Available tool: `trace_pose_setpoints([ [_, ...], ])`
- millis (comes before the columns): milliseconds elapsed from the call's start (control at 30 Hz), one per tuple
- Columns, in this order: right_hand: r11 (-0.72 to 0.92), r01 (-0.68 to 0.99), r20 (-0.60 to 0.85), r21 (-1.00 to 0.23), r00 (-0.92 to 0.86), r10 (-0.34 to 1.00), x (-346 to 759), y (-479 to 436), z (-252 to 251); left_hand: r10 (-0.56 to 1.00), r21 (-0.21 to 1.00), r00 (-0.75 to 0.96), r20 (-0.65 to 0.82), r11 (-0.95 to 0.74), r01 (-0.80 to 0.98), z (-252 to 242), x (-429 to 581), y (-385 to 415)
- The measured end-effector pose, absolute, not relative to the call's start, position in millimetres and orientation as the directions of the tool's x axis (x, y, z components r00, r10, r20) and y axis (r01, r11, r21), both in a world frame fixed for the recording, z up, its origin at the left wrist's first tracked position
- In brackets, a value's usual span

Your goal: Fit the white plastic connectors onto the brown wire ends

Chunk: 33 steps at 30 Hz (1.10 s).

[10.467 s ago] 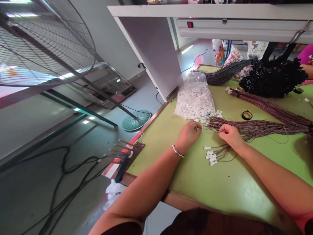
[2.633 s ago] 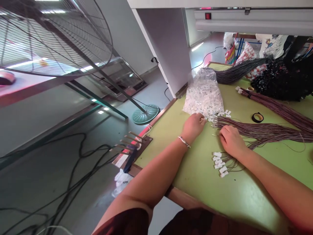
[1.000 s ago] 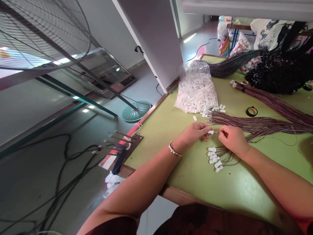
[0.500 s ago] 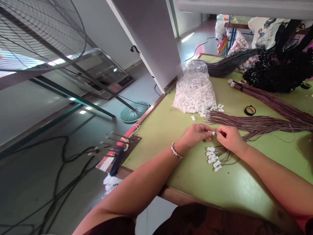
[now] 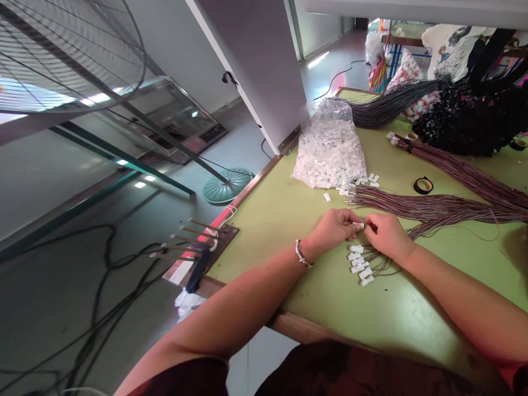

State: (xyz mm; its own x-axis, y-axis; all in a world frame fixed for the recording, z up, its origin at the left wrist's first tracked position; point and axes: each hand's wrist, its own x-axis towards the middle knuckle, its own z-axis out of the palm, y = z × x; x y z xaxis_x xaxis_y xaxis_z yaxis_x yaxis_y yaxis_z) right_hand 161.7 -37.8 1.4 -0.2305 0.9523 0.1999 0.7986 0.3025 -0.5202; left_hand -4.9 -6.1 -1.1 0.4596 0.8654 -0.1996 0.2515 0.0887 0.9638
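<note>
Between thumb and fingers, my left hand (image 5: 336, 226) pinches a small white plastic connector housing (image 5: 359, 226). My right hand (image 5: 385, 234) is closed in a pinch right beside it, on what looks like a thin brown wire, mostly hidden by the fingers. Below the hands, several white connectors (image 5: 359, 265) fitted on brown wires (image 5: 383, 263) lie in a loose row on the green table (image 5: 325, 297). Beyond the hands stretches a bundle of loose brown wires (image 5: 404, 201), its bare terminal ends pointing left.
A clear plastic bag (image 5: 328, 146) of white connectors stands at the back, with a few spilled in front. Black tape (image 5: 423, 185), another brown wire bundle (image 5: 445, 159) and a black wire pile (image 5: 462, 118) lie to the right. A pronged rack (image 5: 206, 247) sits on the left edge.
My right hand has shifted slightly left, closing the gap to the connector in my left hand. The view has tilted a little; the things on the table lie as before.
</note>
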Motion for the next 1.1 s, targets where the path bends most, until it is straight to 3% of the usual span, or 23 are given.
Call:
trace_pose_setpoints([
  [100,0.351,0.803,0.197,-0.481,-0.291,0.936,170.6,-29.7,10.9,0.801,0.912,0.581,-0.143,-0.121,0.391,6.9,-14.0,-4.1],
  [233,0.400,0.858,0.334,-0.321,-0.293,0.896,178.1,-12.0,12.7,0.618,0.863,0.781,-0.088,-0.344,0.369,16.8,-26.1,-0.4],
  [333,0.400,0.890,0.292,-0.217,-0.332,0.897,175.3,-8.1,6.1,0.834,0.831,0.547,0.069,-0.352,0.431,15.1,-26.4,7.2],
  [400,0.413,0.894,0.285,-0.172,-0.357,0.890,172.1,-11.5,3.1,0.900,0.800,0.390,0.196,-0.377,0.467,9.7,-23.7,14.8],
  [500,0.472,0.866,0.301,-0.163,-0.412,0.860,170.3,-18.3,2.9,0.861,0.776,0.458,0.220,-0.439,0.453,-0.8,-20.0,27.1],
  [633,0.578,0.786,0.235,-0.220,-0.532,0.813,173.1,-21.2,4.4,0.841,0.782,0.487,0.234,-0.461,0.420,-12.0,-17.7,39.2],
  [900,0.520,0.796,0.146,-0.309,-0.501,0.853,170.1,-16.3,2.4,0.856,0.823,0.420,0.302,-0.457,0.338,-6.8,-15.3,41.0],
  [1100,0.341,0.556,0.283,-0.758,-0.190,0.940,183.0,-8.0,5.1,0.976,0.925,0.066,0.207,-0.217,0.313,13.0,-31.3,24.4],
])
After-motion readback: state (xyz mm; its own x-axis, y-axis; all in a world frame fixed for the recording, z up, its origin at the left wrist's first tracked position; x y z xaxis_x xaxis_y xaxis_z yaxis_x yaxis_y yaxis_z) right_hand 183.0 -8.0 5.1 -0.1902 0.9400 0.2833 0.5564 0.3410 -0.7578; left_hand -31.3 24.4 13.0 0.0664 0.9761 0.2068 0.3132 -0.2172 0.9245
